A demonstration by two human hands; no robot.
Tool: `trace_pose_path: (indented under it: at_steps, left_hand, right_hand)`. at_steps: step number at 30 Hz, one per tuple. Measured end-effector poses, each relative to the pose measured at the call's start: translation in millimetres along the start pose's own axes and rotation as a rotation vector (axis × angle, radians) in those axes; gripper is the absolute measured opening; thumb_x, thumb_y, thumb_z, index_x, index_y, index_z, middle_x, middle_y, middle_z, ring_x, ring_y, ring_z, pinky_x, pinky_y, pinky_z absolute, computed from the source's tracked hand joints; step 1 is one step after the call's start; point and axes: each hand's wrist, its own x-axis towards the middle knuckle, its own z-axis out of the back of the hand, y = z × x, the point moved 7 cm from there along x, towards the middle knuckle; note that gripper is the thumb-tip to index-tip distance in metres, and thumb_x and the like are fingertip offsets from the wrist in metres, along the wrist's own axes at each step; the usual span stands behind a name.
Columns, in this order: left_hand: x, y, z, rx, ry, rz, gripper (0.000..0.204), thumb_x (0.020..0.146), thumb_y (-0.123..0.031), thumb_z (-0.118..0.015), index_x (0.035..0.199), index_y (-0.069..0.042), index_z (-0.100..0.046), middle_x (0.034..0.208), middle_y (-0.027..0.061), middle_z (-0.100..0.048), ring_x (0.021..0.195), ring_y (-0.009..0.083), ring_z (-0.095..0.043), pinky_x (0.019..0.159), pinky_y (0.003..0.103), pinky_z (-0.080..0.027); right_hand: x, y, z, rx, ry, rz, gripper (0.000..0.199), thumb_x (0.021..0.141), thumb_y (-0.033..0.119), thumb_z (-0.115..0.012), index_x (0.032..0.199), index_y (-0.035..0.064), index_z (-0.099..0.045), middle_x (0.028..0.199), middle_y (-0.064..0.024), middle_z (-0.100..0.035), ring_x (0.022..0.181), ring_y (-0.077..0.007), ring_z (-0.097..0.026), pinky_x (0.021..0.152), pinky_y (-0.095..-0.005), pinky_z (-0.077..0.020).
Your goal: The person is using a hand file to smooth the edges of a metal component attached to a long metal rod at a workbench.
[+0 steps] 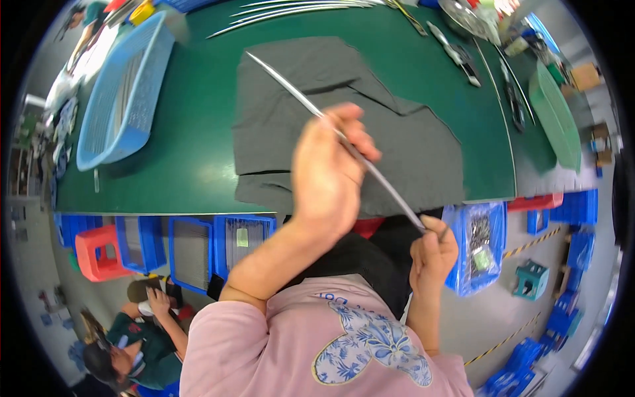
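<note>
A thin, shiny metal rod [383, 180] runs slantwise over the table, its far tip pointing to the upper left. My left hand [329, 169] is closed around its middle, slightly blurred. Lower right, my right hand [434, 250] pinches the rod's near end between thumb and fingers, just off the table edge. Beneath the rod a wrinkled dark grey cloth [410, 159] lies spread on the green table [198, 132]. More long metal rods [284, 18] lie side by side at the table's far edge.
A light blue basket [99, 157] with rods inside stands at the left. Cutter-like tools [456, 54], a metal bowl [466, 20] and a green tray [555, 119] are at the right. Blue bins [190, 255] line the front edge below; another person [135, 344] sits at lower left.
</note>
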Motion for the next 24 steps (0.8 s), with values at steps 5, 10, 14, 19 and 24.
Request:
trace_pose_path:
  at_steps: [5, 10, 14, 19, 24]
  left_hand:
    - [13.2, -88.8, -49.9, 0.484, 0.28, -0.251, 0.044, 0.102, -0.031, -0.037, 0.123, 0.006, -0.052, 0.078, -0.0003, -0.047, 0.059, 0.0048, -0.035, 0.052, 0.02, -0.03]
    - [-12.6, -44.3, -79.1, 1.714, 0.674, -0.923, 0.019, 0.087, -0.005, -0.06, 0.106, -0.003, -0.057, 0.079, 0.0085, -0.054, 0.065, 0.0229, -0.057, 0.053, 0.033, -0.043]
    - [-15.4, 7.6, -42.9, 1.949, 0.801, -0.514, 0.017, 0.079, -0.003, -0.063, 0.093, -0.007, -0.056, 0.089, 0.0088, -0.057, 0.076, 0.0293, -0.061, 0.062, 0.04, -0.05]
    - [7.3, 1.7, -30.3, 1.989, 0.729, -0.623, 0.015, 0.081, -0.002, -0.061, 0.094, -0.006, -0.056, 0.106, 0.006, -0.063, 0.087, 0.028, -0.064, 0.068, 0.038, -0.052]
    - [18.0, -5.3, -28.5, 2.001, 0.755, -0.559, 0.014, 0.082, -0.001, -0.06, 0.095, -0.006, -0.057, 0.109, 0.0068, -0.063, 0.09, 0.029, -0.064, 0.07, 0.039, -0.052]
  right_hand:
    - [13.5, 17.2, 17.5, -0.042, -0.081, 0.038, 0.037, 0.095, 0.019, -0.053, 0.121, -0.0072, -0.055, 0.058, 0.0081, -0.037, 0.048, 0.0003, -0.031, 0.042, -0.0185, -0.0204]
    - [15.9, 20.3, 29.5, -0.126, -0.173, 0.051, 0.034, 0.095, 0.013, -0.05, 0.124, -0.0045, -0.053, 0.058, 0.0092, -0.034, 0.048, 0.0003, -0.029, 0.044, -0.0183, -0.019]
    - [26.8, 18.8, 25.8, -0.294, -0.104, 0.155, 0.031, 0.094, 0.004, -0.053, 0.124, -0.004, -0.056, 0.084, 0.0003, -0.06, 0.063, -0.0004, -0.043, 0.059, -0.017, -0.0358]
    - [40.6, 14.7, 17.4, -0.462, -0.052, 0.164, 0.037, 0.094, 0.005, -0.053, 0.13, -0.0031, -0.053, 0.129, -0.0123, -0.06, 0.11, -0.0153, -0.059, 0.093, -0.0269, -0.0442]
    - [49.8, 21.3, 5.9, -0.41, 0.008, 0.18, 0.041, 0.094, 0.007, -0.053, 0.133, -0.0057, -0.048, 0.131, -0.0181, -0.057, 0.12, -0.0208, -0.055, 0.099, -0.029, -0.0408]
